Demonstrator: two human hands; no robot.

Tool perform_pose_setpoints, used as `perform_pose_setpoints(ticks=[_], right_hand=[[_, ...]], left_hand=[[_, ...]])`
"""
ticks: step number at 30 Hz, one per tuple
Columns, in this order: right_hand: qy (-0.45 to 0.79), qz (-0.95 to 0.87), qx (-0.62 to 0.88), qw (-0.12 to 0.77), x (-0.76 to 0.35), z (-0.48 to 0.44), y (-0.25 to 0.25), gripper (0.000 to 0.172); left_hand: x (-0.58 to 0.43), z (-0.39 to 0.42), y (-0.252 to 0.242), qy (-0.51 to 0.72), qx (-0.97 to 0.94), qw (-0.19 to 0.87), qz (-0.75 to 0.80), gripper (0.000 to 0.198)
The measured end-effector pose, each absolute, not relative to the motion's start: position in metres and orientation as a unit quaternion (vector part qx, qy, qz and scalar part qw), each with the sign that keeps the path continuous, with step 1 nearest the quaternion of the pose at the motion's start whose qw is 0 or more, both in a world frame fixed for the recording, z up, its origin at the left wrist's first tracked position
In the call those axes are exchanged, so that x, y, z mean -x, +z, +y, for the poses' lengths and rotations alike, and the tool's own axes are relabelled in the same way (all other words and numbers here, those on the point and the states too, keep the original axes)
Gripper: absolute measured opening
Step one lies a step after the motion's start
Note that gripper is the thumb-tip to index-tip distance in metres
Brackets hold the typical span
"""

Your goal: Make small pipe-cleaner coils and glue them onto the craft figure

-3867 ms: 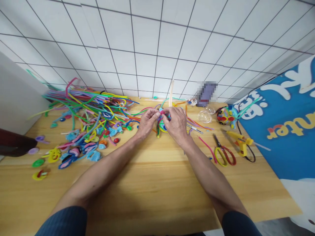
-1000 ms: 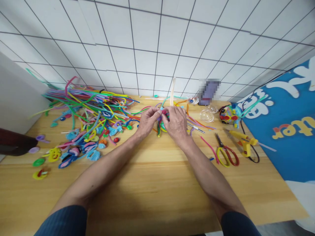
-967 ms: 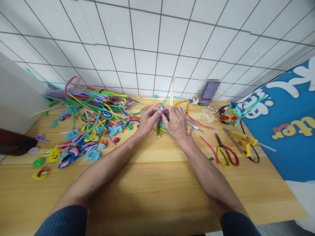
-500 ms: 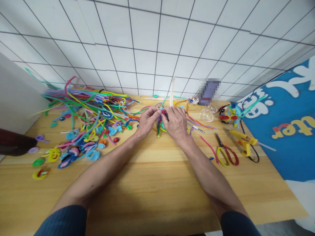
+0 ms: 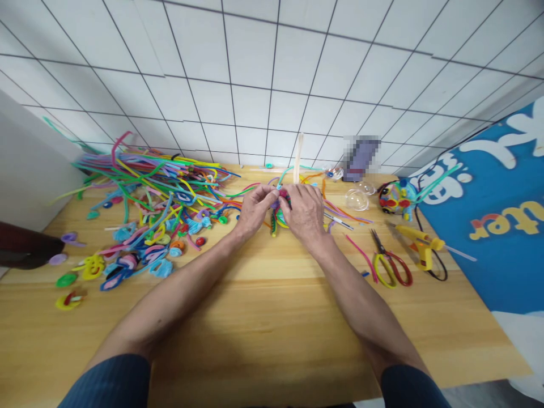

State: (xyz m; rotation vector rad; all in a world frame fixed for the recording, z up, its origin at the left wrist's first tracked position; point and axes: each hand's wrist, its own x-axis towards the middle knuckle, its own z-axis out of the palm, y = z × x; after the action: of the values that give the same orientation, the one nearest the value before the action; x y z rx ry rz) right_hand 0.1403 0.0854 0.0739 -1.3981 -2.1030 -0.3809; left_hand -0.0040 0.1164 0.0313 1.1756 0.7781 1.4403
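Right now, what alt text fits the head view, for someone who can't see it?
A person's left hand and right hand pinch a small pink piece, partly hidden, over a wooden table. Pipe cleaners are heaped to the left; scissors and a yellow glue gun lie to the right.

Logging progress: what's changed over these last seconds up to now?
Only the camera view shifted slightly; nothing visibly taken up or let go. Left hand and right hand stay pinched at the small pink piece. Scissors, glue gun and pipe-cleaner pile lie as before.
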Motion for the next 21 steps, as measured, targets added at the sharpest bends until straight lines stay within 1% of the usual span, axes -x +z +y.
perform_pose_setpoints(ticks=[5, 21], right_hand=[[-0.150, -0.789, 0.528, 0.276, -0.1401, 0.0854, 0.0745, 0.016], [-0.141, -0.791, 0.523, 0.285, -0.1405, 0.0836, 0.0774, 0.014]], left_hand=[[0.0042, 0.1168, 0.0303, 0.608, -0.495, 0.531, 0.323, 0.031], [0.0039, 0.1149, 0.0338, 0.606, -0.499, 0.529, 0.323, 0.032]])
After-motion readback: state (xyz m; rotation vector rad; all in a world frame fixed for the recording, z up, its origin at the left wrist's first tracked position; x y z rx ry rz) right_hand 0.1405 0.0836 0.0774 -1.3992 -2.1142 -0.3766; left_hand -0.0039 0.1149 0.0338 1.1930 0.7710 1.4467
